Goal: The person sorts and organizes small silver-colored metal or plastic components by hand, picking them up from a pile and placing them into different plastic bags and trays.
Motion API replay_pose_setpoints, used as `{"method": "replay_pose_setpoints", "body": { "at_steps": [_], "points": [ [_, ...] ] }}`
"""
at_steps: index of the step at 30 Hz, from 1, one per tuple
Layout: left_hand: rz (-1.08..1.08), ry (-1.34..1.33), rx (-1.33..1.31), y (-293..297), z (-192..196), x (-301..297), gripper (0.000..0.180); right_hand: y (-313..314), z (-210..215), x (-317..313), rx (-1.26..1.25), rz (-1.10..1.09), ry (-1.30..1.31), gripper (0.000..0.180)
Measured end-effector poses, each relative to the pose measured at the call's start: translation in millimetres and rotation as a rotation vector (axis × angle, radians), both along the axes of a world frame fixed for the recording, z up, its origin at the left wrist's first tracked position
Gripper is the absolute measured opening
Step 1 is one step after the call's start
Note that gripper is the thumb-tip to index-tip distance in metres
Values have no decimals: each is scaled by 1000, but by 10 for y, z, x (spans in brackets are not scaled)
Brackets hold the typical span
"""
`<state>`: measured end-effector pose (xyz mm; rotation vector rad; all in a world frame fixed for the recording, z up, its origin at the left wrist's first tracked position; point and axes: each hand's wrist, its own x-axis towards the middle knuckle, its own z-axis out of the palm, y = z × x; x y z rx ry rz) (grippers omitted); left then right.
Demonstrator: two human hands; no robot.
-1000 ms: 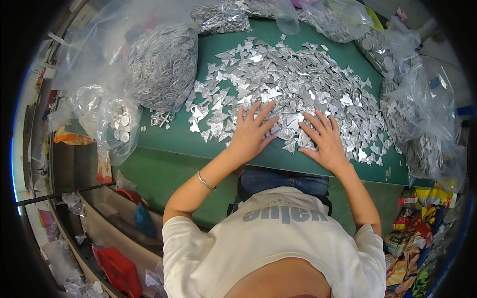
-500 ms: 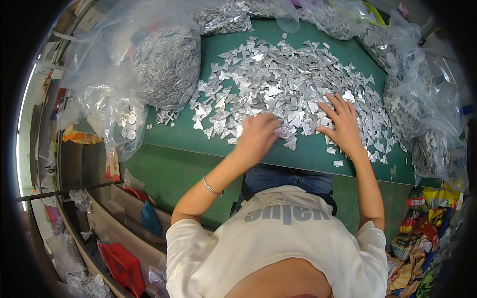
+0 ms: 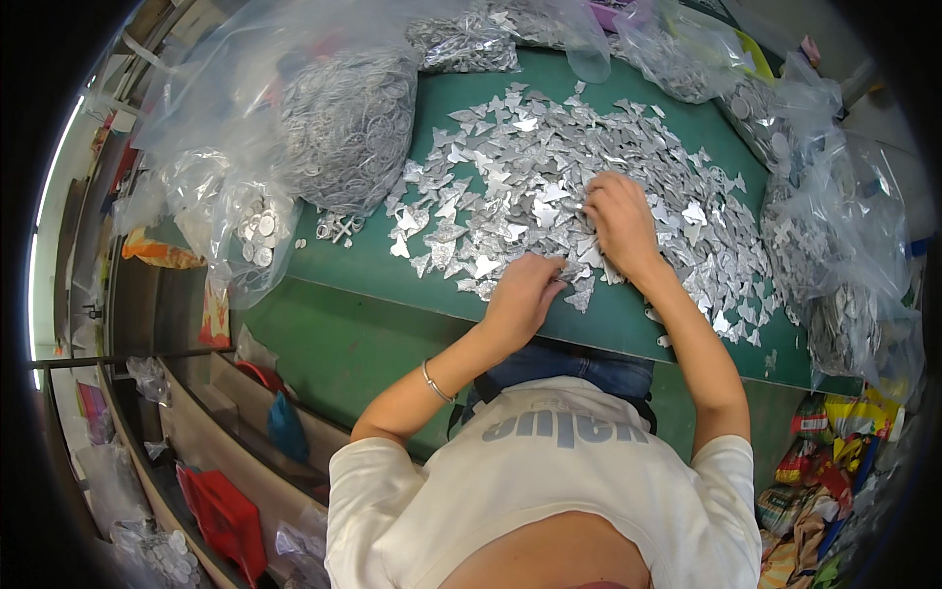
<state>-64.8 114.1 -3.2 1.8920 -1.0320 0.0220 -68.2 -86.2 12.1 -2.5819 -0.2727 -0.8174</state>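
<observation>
A broad heap of small, flat, silver-coloured metal pieces (image 3: 535, 147), many with pointed ends, is spread over the green tabletop (image 3: 373, 280). At the heap's near edge, my left hand (image 3: 525, 302) has its thumb and fingertips pinched together; whatever lies between them is too small to make out. Farther in and to the right, my right hand (image 3: 626, 228) rests over the pieces with its fingers curled and closed. Its fingertips touch the heap, and what they hold is hidden. A metal bangle (image 3: 438, 381) circles my left wrist.
On the left stands a big clear bag of silver rings (image 3: 348, 133), beside a bag of round discs (image 3: 260, 231). More bags of metal parts (image 3: 461, 44) line the back and right side (image 3: 844, 314). Below left are drawers (image 3: 226, 422) with a red container (image 3: 224, 520).
My right hand has moved left across the heap, and its spread fingers have curled closed. My left hand has shifted slightly right and nearer, into a pinch. The whole view has shifted a little.
</observation>
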Motion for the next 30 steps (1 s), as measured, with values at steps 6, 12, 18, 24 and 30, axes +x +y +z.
{"method": "replay_pose_setpoints", "body": {
  "at_steps": [6,12,18,24,30],
  "points": [
    [304,1023,-524,157,162,114,22,-27,71,-47,53,-66,43,18],
    [122,1240,-644,373,96,217,20,76,63,54,-210,-90,167,16],
    [119,1135,-495,472,139,60,31,38,252,-186,-35,-212,58,23],
    [-209,1180,-351,220,101,-154,34,526,250,-617,450,187,445,30],
    [-113,1017,-258,151,229,-227,34,353,226,-839,896,86,555,21]
  ]
}}
